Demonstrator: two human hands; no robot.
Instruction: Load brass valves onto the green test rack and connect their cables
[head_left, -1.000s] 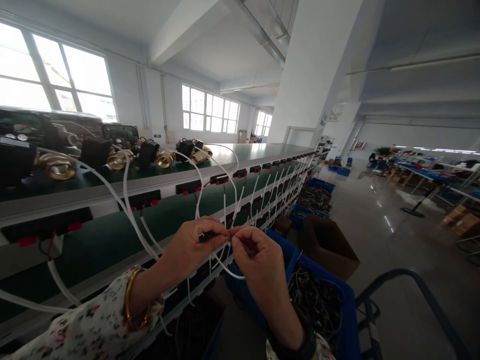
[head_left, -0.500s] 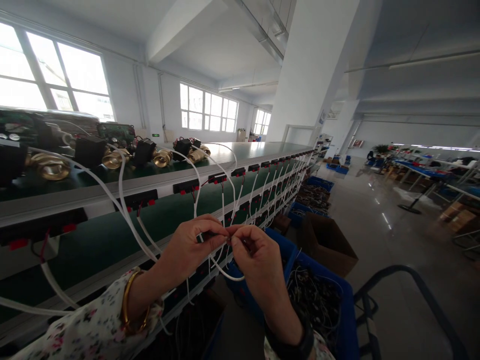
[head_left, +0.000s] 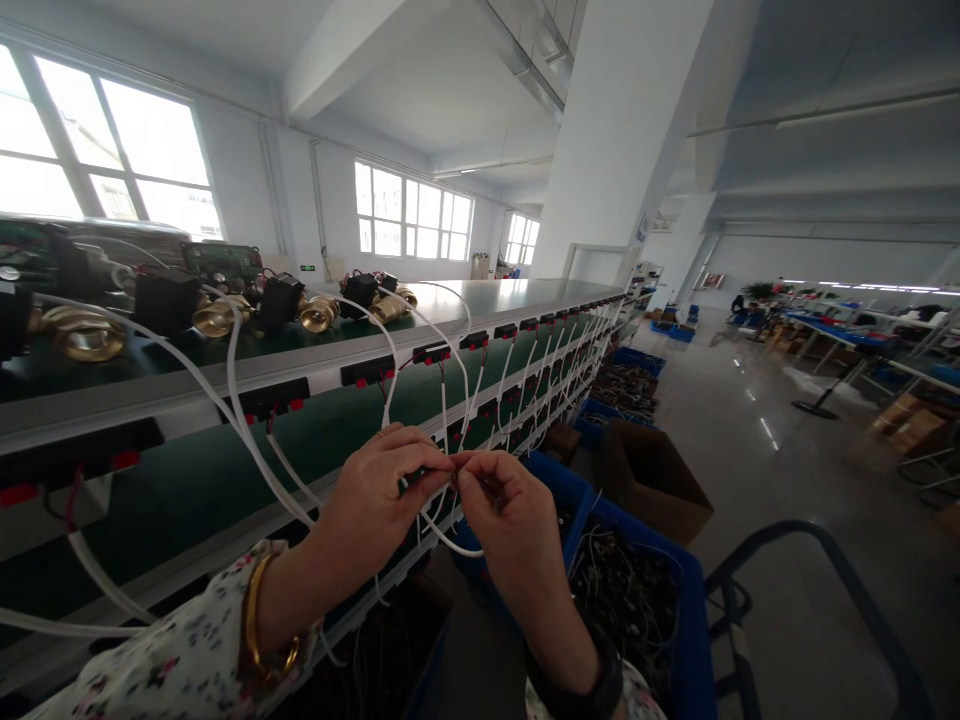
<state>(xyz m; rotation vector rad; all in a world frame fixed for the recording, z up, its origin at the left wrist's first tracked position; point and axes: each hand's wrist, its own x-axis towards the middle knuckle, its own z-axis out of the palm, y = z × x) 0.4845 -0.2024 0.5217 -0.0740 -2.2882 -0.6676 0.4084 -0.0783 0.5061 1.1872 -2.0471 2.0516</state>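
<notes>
My left hand (head_left: 390,490) and my right hand (head_left: 517,530) meet fingertip to fingertip in front of the bench edge, both closed in a pinch. The small piece between the fingertips is mostly hidden. A white cable (head_left: 452,543) curves below the fingers and runs up behind my right hand. On the bench top (head_left: 517,290), brass valves (head_left: 319,313) with black actuator boxes (head_left: 281,302) stand in a row, white cables coming from them. Black terminal blocks with red levers (head_left: 367,370) line the bench edge close to my left hand.
Blue bins (head_left: 690,600) full of dark parts and cables stand on the floor at the right, beside an open cardboard box (head_left: 652,490). A dark cart handle (head_left: 817,535) rises at the lower right. Worktables (head_left: 840,335) stand farther back.
Both hands stay pinched together with barely any finger movement. The view has shifted slightly, so the bench and the valves sit a little farther left.
</notes>
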